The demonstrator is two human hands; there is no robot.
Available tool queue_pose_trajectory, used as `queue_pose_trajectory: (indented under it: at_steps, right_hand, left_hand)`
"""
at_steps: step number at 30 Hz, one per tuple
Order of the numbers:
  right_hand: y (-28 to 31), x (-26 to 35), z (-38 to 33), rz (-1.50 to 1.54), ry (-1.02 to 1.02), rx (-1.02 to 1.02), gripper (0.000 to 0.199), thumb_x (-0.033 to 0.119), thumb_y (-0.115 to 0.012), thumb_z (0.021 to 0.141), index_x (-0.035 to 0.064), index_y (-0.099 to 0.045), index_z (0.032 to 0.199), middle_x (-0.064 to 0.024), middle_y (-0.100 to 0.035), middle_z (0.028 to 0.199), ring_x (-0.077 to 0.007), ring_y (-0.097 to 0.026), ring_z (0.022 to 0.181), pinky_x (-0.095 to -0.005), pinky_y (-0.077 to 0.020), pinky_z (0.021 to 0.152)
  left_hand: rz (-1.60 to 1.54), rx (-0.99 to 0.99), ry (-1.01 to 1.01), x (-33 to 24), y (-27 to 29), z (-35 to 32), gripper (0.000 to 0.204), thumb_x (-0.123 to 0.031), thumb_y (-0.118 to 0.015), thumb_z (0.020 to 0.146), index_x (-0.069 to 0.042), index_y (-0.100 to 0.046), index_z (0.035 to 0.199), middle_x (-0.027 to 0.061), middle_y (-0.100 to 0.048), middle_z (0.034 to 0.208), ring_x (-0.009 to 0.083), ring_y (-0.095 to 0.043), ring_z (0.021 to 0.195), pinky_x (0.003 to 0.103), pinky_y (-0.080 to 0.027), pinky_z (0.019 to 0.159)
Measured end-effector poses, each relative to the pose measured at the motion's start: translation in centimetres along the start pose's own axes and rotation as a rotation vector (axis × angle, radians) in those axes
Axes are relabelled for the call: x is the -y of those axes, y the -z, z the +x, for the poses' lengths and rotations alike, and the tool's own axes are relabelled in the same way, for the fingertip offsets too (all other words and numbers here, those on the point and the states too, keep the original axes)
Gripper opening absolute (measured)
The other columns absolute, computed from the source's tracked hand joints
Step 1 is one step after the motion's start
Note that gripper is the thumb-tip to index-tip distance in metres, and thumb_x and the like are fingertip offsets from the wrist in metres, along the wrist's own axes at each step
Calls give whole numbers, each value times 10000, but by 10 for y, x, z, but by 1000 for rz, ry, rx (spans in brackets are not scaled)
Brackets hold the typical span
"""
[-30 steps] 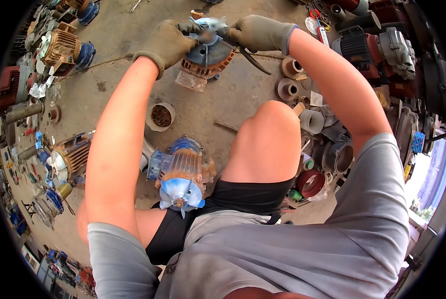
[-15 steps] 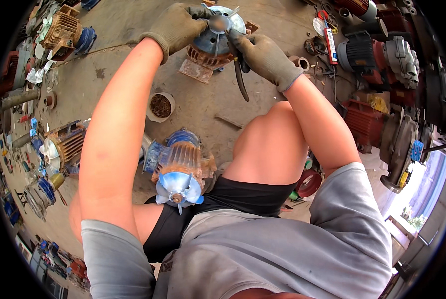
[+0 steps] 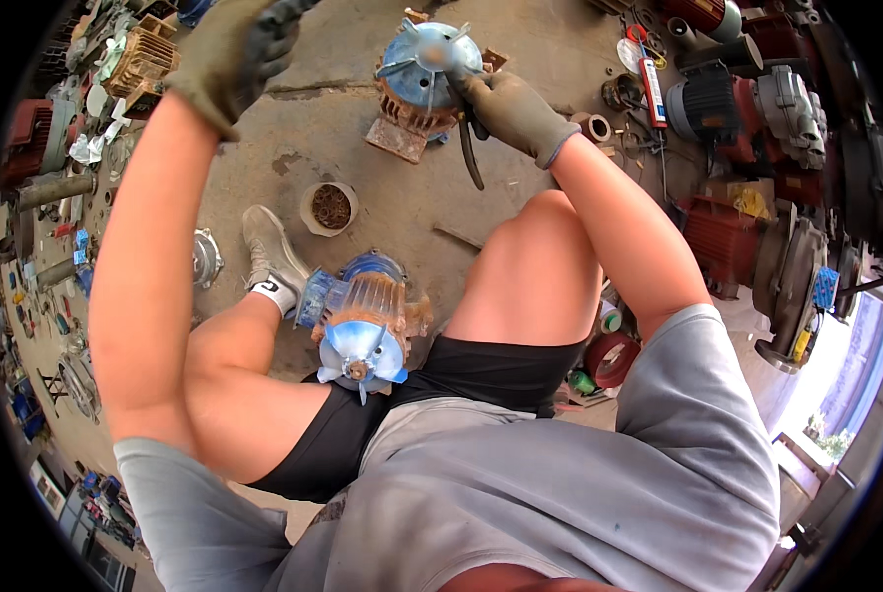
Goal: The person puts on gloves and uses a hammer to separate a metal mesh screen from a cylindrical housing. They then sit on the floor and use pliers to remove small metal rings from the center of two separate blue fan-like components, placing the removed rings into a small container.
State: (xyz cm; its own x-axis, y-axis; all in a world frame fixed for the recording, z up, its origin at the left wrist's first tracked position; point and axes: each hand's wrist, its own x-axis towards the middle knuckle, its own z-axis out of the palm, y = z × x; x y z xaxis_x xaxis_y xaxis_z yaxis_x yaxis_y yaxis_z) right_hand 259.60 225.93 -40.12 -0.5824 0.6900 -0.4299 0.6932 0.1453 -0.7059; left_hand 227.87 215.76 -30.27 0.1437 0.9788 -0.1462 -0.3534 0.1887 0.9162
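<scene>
Floor point(image 3: 535, 54): grey-brown, stained, dark seam point(image 3: 313, 90) across it. Directly on it: rusty motor point(image 3: 412, 113) with blue fan point(image 3: 419, 83), pale bucket point(image 3: 354, 214) of rusty rings point(image 3: 330, 205), narrow bar point(image 3: 457, 237) lying right of bucket, grey shoe point(image 3: 272, 247).

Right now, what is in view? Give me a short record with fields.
Left hand: gloved, raised at upper left, apart from the far motor; grip unclear
Right hand: gloved, holding a dark-handled tool at the far motor's blue fan
Near motor: rusty and blue, between the legs
Container: pale, holding rusty bits
</scene>
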Motion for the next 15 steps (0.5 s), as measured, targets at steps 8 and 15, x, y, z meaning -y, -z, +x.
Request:
queue_pose_trajectory:
  at_steps: [8, 15]
  right_hand:
    - [6, -8, 4, 4, -20, 13, 696, 596, -457, 1089, -18, -757, 952, -101, -682, 714, -219, -671, 728, -377, -522, 716]
    - [-10, -8, -4, -17, -66, -76, 670, 587, -479, 1085, -9, -744, 931, -100, -667, 704, -230, -656, 708, -385, -519, 704]
  left_hand:
    - [-504, -278, -84, -26, -54, -168, 520, -174, -351, 1176, 48, -273, 1640, -31, -306, 712, 40, -294, 502, 195, -280, 382]
    - [-534, -517, -192, -31, -85, -211, 565, -215, -354, 1178, 16, -190, 1666, -4, -376, 719, 31, -313, 428, 209, -323, 362]
